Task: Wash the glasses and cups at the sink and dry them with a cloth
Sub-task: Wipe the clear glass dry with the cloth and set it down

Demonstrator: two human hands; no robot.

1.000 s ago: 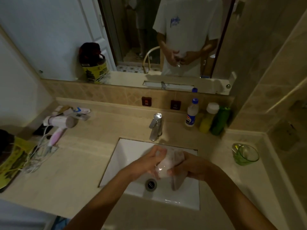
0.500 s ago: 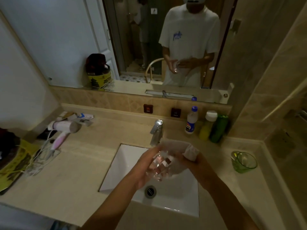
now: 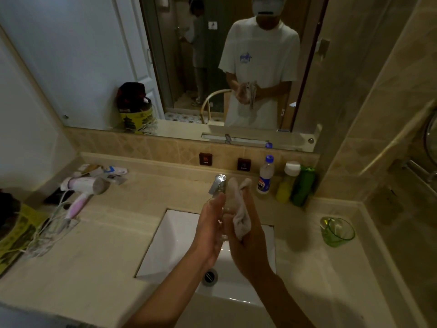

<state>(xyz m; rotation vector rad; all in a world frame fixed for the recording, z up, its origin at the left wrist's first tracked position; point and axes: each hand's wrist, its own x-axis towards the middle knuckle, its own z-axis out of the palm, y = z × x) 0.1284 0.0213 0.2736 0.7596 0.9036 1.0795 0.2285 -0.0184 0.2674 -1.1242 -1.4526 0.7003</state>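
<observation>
1. Head view: over the white sink, the left hand cups what seems a clear glass, mostly hidden.
2. The right hand pinches a pale cloth against it.
3. A green cup stands on the bench at 3 o'clock.

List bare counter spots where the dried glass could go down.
Free: the counter strip between the sink and the green cup, and the wide patch between the sink and the hair dryer cords. Crowded: the back right corner, with the bottles, and the back left around the hair dryer.
</observation>
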